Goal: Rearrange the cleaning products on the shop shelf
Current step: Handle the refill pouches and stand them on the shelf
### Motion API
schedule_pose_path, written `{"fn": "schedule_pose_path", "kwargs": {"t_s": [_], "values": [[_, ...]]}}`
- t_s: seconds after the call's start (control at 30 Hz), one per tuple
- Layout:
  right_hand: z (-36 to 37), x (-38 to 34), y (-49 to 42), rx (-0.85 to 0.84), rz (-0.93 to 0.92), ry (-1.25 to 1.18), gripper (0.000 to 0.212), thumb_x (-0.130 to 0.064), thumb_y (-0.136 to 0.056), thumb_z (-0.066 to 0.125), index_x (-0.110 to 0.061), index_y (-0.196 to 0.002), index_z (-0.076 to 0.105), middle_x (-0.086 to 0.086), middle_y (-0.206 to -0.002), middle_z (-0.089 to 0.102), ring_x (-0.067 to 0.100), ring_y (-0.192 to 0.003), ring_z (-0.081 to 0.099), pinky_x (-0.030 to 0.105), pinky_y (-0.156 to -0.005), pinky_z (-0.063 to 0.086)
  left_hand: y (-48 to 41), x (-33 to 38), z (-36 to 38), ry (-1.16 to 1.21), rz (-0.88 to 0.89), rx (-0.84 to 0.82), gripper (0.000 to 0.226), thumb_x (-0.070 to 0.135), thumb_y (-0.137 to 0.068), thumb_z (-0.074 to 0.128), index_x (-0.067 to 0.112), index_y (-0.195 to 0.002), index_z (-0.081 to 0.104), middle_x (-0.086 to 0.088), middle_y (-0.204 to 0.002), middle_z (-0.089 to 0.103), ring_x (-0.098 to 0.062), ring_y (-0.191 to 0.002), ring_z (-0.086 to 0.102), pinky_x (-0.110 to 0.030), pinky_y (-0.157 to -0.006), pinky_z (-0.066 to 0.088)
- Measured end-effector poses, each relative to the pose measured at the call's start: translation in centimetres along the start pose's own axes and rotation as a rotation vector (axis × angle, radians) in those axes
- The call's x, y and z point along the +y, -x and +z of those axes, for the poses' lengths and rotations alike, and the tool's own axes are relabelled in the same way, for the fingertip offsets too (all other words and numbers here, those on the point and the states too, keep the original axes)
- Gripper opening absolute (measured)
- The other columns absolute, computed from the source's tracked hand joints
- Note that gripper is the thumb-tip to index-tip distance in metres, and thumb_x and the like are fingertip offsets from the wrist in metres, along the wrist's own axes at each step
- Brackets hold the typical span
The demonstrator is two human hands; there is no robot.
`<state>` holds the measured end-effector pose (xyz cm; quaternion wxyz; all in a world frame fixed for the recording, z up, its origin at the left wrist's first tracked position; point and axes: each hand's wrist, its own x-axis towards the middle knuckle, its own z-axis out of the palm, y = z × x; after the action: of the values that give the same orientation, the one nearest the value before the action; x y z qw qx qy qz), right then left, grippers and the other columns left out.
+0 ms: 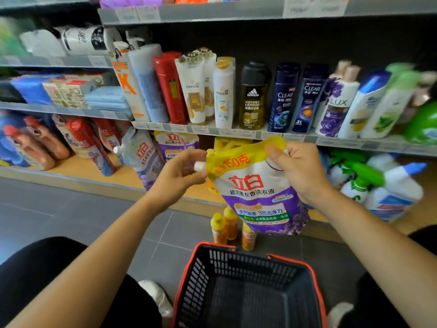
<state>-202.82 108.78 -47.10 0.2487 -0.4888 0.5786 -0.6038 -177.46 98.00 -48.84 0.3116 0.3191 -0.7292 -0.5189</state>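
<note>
While the right hand [300, 171] pinches the detergent pouch [255, 197] top, the left hand [179, 176] grips its white cap [199, 166].

The shelf unit [343, 142] stood on a grey tiled floor [59, 209] with pale grout lines. Its bottom board [82, 183] was light wood. Above it ran grey metal shelves [212, 11] with label strips [146, 14], and behind them a dark back panel [307, 39]. In front of the unit a red-rimmed black basket [189, 268] sat on the floor.

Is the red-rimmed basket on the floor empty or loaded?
Empty: the basket shows only its bare black mesh floor and walls.
</note>
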Motion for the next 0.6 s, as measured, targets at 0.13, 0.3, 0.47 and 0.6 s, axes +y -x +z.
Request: {"fn": "schedule_pose_path", "kwargs": {"t_s": [0.13, 0.3, 0.47, 0.6], "values": [[-1.8, 0.2, 0.2, 0.072, 0.055, -0.05, 0.056, -0.029, -0.093, 0.069, -0.024, -0.047, 0.036, -0.002, -0.052, 0.027, 0.018, -0.052, 0.027, 0.033, -0.054, 0.024, -1.0, -0.5, 2.1, 0.088, -0.022, -0.067, 0.033, -0.003, -0.094, 0.061, -0.007, -0.126, 0.058, -0.003, -0.108, 0.074, -0.009, -0.1, 0.071, -0.021, -0.084, 0.055], [-4.2, 0.0, -0.3, 0.152, 0.137, -0.127, 0.045, -0.027, -0.096, 0.064, -0.001, -0.064, 0.046, 0.011, -0.065, 0.036, 0.024, -0.066, 0.035, 0.041, -0.065, 0.031, -2.2, 0.9, 4.8, 0.255, 0.059, 0.008, 0.033, 0.014, -0.086, 0.064, 0.001, -0.116, 0.064, -0.003, -0.105, 0.077, -0.02, -0.104, 0.071, -0.035, -0.091, 0.059], [-7.1, -0.6, -0.3, 0.102, -0.008, 0.199, 0.021, -0.026, -0.094, 0.068, -0.006, -0.099, 0.072, 0.014, -0.094, 0.071, 0.015, -0.091, 0.065, 0.039, -0.082, 0.052, -3.1, 2.8, 6.3, 0.219, 0.165, 0.038, 0.027, 0.033, -0.087, 0.077, 0.012, -0.102, 0.069, -0.002, -0.087, 0.073, -0.018, -0.089, 0.073, -0.031, -0.074, 0.062], [-6.3, -1.7, 1.0, -0.035, -0.184, 0.485, 0.04, -0.032, -0.084, 0.078, -0.025, -0.122, 0.068, -0.009, -0.117, 0.068, 0.005, -0.112, 0.061, 0.028, -0.097, 0.05, -3.1, 4.1, 7.6, 0.066, 0.23, -0.051, 0.009, 0.038, -0.085, 0.076, 0.031, -0.084, 0.07, 0.003, -0.075, 0.07, -0.009, -0.075, 0.071, -0.021, -0.063, 0.056]]}}
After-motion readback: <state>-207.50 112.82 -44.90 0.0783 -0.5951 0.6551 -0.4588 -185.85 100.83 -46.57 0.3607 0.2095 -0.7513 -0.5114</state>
